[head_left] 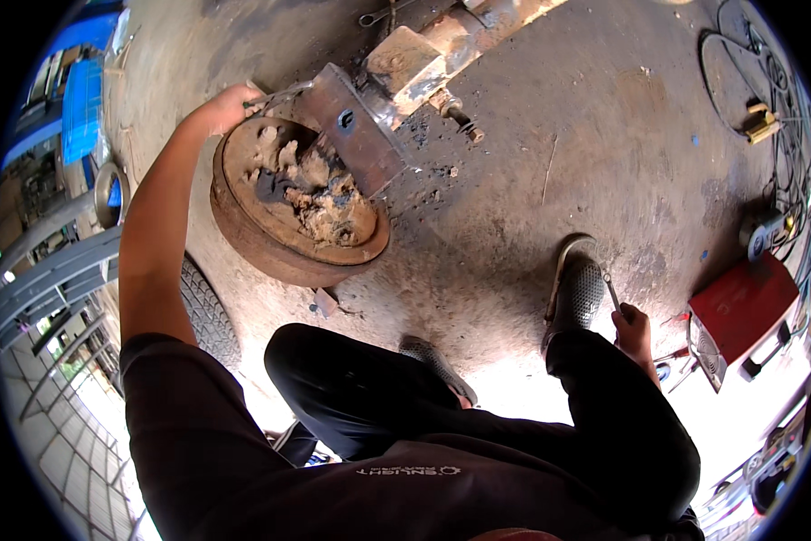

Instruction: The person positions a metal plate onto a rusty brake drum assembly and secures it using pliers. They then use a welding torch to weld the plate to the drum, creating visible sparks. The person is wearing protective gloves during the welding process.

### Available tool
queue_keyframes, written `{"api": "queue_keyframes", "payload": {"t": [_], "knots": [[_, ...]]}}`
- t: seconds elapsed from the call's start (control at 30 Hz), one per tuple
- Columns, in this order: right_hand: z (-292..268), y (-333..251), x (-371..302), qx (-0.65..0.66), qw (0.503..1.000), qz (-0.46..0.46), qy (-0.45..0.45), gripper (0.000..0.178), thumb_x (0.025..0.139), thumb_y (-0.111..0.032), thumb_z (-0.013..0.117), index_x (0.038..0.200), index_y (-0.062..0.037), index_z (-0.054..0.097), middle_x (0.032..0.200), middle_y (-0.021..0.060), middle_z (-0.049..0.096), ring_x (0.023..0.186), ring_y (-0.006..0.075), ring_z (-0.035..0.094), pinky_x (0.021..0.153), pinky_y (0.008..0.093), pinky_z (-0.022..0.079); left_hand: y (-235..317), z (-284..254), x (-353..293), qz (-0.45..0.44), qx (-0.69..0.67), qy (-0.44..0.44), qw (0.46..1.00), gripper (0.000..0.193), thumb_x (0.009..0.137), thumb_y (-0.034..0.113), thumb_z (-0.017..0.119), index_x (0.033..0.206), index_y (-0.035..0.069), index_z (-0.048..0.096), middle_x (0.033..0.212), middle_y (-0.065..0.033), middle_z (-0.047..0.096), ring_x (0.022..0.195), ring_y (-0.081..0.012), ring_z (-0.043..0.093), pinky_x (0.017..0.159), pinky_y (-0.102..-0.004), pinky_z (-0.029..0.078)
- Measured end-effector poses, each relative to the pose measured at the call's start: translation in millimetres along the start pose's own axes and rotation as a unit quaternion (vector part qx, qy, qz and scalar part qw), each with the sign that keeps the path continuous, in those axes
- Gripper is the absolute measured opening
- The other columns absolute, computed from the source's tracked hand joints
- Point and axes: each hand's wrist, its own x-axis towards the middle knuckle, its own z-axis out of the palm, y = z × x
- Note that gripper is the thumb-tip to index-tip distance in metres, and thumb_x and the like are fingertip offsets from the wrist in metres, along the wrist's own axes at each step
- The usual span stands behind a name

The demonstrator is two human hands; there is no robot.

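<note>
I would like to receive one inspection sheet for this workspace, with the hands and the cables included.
Surface: grey floor, darkly stained.
Job's things: round rusty drum with clumpy brown debris inside; steel plate with one hole, overlapping the drum in this view, at the end of a worn beam.
Clutter: small crumbs scattered near the plate; tyre at left.
Hands: left hand grips a thin metal tool reaching toward the plate; right hand holds a spanner.
Cables: dark, loosely looped, at right.
Surroundings: red box at right; blue panel at left.
</note>
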Motion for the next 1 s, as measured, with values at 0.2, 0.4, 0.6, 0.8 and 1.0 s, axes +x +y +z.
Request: {"api": "queue_keyframes", "payload": {"t": [0.2,0.4,0.6,0.8,1.0], "knots": [[-12,-28,-7,-0.089,0.995,-0.014,-0.038,0.028,0.091,-0.014,0.066,0.107,0.0082,0.063,0.071,-0.0007,0.055,0.059,0.0056,0.045,0.052,0.0249,0.037,-7,9,-1,-0.002,0.02,0.067,0.998,0.014,0.093,0.006,0.06,0.099,0.001,0.071,0.086,-0.011,0.07,0.079,-0.0213,0.061,0.076,-0.037,0.049],[-7,-71,-2,-0.122,0.988,-0.093,-0.031,0.023,0.09,-0.016,0.067,0.099,0.0046,0.064,0.067,0.0,0.053,0.06,0.0068,0.044,0.053,0.0273,0.037,-4,15,-2,0.008,0.049,0.096,0.994,0.017,0.093,0.002,0.056,0.102,0.002,0.07,0.09,-0.0138,0.071,0.08,-0.0236,0.061,0.076,-0.0402,0.049],[-1,-87,29,-0.267,0.955,-0.124,-0.031,0.026,0.089,-0.021,0.066,0.097,0.0034,0.064,0.067,0.0117,0.058,0.064,0.013,0.051,0.06,0.0344,0.043,-19,17,4,0.023,0.095,0.142,0.985,0.016,0.094,0.001,0.053,0.1,0.0,0.067,0.086,-0.0156,0.068,0.078,-0.0265,0.061,0.08,-0.0402,0.049],[-5,-95,61,-0.326,0.933,-0.146,0.035,0.024,0.087,-0.024,0.056,0.093,-0.0013,0.063,0.088,0.0262,0.064,0.089,0.0465,0.061,0.077,0.0514,0.048,-100,32,22,0.179,0.091,0.187,0.962,0.034,0.093,0.016,0.06,0.122,-0.001,0.061,0.12,-0.0206,0.063,0.116,-0.0349,0.056,0.104,-0.0404,0.041],[-45,-22,75,-0.278,0.945,-0.113,0.133,0.024,0.09,-0.026,0.057,0.099,-0.0063,0.066,0.092,0.024,0.066,0.092,0.0449,0.062,0.081,0.052,0.049,2,36,-8,0.133,-0.041,0.164,0.977,0.009,0.083,0.007,0.064,0.083,-0.001,0.068,0.069,-0.0191,0.06,0.064,-0.0209,0.054,0.067,-0.0386,0.048]]}}
